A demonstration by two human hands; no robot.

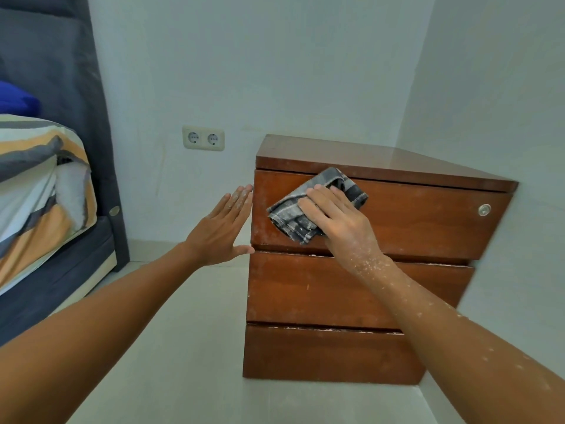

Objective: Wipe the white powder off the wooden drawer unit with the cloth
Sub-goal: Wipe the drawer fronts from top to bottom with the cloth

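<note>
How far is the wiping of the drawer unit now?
Done: the top looks mostly clean. In hand: the right hand presses the cloth on the top drawer front; the left hand steadies the side. Left: powder along the left edge and in the gaps between drawers.

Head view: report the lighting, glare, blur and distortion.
Head view: soft, even light with faint shadows; a pale sheen on the drawer unit's top near the back corner; wide-angle lens bends the walls and stretches the forearms at the edges; left hand, right hand and cloth fairly sharp.
</note>
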